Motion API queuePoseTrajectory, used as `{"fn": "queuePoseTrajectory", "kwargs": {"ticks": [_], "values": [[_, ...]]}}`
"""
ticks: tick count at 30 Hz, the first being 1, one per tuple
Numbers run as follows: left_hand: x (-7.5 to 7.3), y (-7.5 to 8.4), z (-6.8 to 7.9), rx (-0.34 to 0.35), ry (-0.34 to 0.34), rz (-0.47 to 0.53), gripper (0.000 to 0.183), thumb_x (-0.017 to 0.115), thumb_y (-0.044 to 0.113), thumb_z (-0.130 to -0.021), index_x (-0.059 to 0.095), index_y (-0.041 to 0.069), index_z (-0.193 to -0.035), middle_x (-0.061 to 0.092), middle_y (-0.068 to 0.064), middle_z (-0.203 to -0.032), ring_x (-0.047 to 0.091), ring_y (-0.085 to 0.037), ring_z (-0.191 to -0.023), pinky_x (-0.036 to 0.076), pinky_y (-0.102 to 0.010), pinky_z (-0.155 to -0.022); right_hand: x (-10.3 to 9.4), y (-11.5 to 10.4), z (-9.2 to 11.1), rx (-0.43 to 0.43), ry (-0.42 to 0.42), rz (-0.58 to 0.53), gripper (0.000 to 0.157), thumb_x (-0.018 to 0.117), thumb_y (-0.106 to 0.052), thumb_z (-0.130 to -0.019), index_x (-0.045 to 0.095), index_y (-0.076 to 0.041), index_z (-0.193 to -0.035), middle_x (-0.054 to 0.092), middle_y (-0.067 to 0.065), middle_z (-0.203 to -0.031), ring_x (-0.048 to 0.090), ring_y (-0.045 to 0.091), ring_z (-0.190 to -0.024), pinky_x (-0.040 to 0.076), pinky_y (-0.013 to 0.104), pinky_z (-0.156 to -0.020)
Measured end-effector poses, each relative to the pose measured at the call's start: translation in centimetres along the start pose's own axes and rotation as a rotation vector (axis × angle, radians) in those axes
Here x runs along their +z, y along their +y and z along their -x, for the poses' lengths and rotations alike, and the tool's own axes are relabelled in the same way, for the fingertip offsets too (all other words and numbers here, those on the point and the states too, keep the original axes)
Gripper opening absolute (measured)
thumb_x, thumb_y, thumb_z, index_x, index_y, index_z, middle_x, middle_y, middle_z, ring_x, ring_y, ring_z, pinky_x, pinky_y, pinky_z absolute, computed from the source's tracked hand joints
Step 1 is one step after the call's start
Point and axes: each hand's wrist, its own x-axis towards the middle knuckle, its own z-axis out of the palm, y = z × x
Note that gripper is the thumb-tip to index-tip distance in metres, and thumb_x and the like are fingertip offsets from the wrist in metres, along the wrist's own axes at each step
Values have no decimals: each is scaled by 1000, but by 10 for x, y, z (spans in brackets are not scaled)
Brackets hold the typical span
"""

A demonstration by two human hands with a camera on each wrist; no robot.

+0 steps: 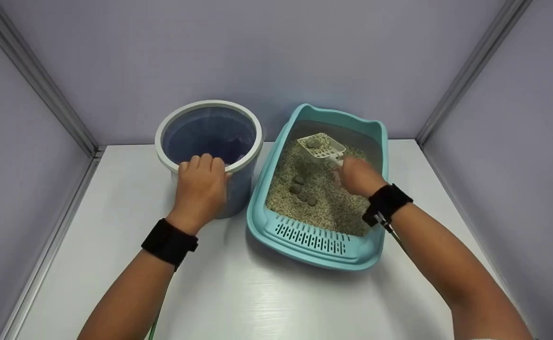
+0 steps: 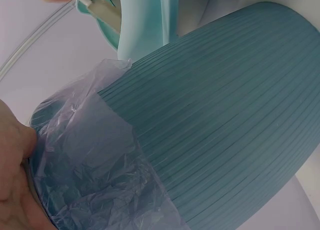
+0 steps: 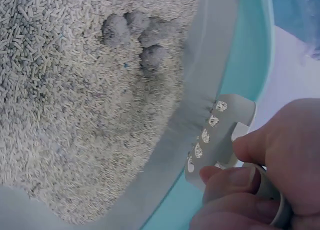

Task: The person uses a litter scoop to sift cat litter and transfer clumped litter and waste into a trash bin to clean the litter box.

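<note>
My left hand (image 1: pixel 200 189) grips the near part of the white rim of a blue ribbed trash bin (image 1: pixel 160 137), fingers hooked over the edge. A thin clear plastic bag (image 2: pixel 100 160) lines the bin and folds down over its outside. My right hand (image 1: pixel 359 175) holds a white slotted litter scoop (image 1: pixel 323 150) by its handle. Some litter and a grey clump (image 1: pixel 313 143) lie in the scoop, which is over the far part of a turquoise litter box (image 1: pixel 311 259). Several more clumps (image 3: pixel 116 30) sit on the pellet litter (image 3: pixel 65 115) in the box.
Bin and box stand side by side on a white table (image 1: pixel 267 302), close to the pale back wall (image 1: pixel 267 52). Side walls rise at left and right. The box has a slotted step (image 1: pixel 311 238) at its near end and high walls at its far end.
</note>
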Motion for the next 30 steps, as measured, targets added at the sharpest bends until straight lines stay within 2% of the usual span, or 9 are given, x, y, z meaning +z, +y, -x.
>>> {"fn": "queuePoseTrajectory", "kwargs": {"ticks": [2,4,6,11,13,17,20,25,30], "values": [[0,-1,0,0,-3,-1,30,58,26,-103,51,2,-87,50,-15,-80,48,-36,-72,32,-45,-66,-5,2,4,-4,31,4,44,42,-22,-111,53,11,-137,65,30,-118,69,46,-100,55,56,-90],[0,-1,1,-1,-6,-1,30,59,27,-103,51,2,-88,50,-15,-81,49,-36,-73,33,-45,-66,-11,3,9,10,55,-18,47,42,-23,-111,49,11,-142,65,30,-119,68,47,-102,55,56,-89],[0,-2,1,-1,-7,1,30,59,27,-103,51,2,-88,50,-15,-81,49,-36,-73,33,-46,-66,-16,4,14,22,78,-36,46,42,-24,-111,47,10,-142,66,29,-114,69,44,-96,55,53,-82],[-1,-2,2,-4,-18,1,31,59,28,-103,51,2,-88,51,-15,-81,49,-36,-73,33,-46,-66,-29,5,25,-9,151,-18,36,43,-24,-110,50,9,-125,63,21,-88,64,34,-69,49,45,-62],[-2,-2,2,-7,-22,1,30,59,28,-103,51,2,-88,51,-15,-81,49,-36,-73,33,-46,-66,-35,6,28,-23,184,-10,34,43,-24,-110,51,8,-119,61,19,-84,61,33,-65,47,45,-60],[-2,-2,2,-9,-26,-2,30,59,27,-103,51,2,-88,51,-15,-81,49,-36,-73,34,-46,-67,-42,7,30,-6,215,-33,35,43,-27,-111,52,6,-120,58,17,-85,59,33,-68,46,47,-63],[-2,-2,3,-5,-17,-4,30,59,27,-103,50,2,-87,51,-16,-81,49,-36,-73,34,-46,-66,-43,9,30,22,229,-33,36,44,-29,-111,53,4,-122,60,17,-86,60,33,-69,47,47,-62],[-2,-3,3,2,9,5,31,57,27,-104,50,2,-87,50,-15,-80,48,-35,-71,32,-44,-65,-36,14,29,20,269,-9,31,48,-26,-109,53,4,-118,65,23,-86,65,38,-67,47,47,-56],[-3,-3,4,0,-1,6,31,56,28,-105,51,2,-87,50,-15,-80,47,-34,-71,32,-43,-65,-29,18,28,28,292,6,27,50,-24,-108,52,2,-115,67,26,-88,67,43,-70,49,51,-56]]}}
